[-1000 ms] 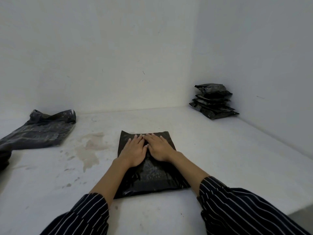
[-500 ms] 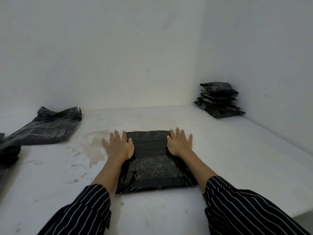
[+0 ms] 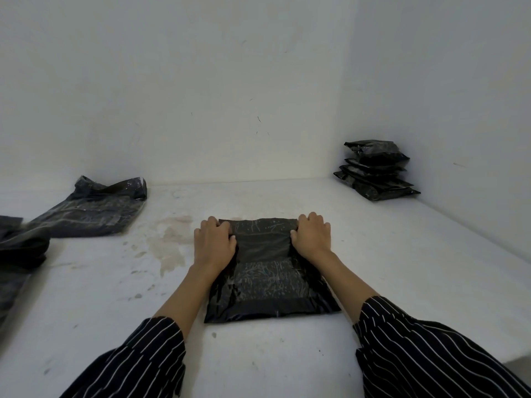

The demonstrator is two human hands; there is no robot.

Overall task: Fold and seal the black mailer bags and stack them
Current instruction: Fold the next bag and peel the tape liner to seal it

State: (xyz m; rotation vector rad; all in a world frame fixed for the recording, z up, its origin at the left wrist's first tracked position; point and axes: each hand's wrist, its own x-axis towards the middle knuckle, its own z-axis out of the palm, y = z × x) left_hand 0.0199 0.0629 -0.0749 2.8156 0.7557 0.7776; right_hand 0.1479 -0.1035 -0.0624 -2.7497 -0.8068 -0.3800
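On the white worktop [image 3: 373,254], well apart from the corner stack [image 3: 375,170], the mailer bag [image 3: 267,282] lies flat — left hand [image 3: 214,242] and right hand [image 3: 313,237] each grip a far corner. An uneven pull could skew the fold, sealing it crooked.

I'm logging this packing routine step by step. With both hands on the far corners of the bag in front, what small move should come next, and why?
Probably lift the far edge of the mailer bag off the table. The left hand and right hand each grip a far corner, the flap looks folded flat, and the stack of finished bags waits in the right corner.
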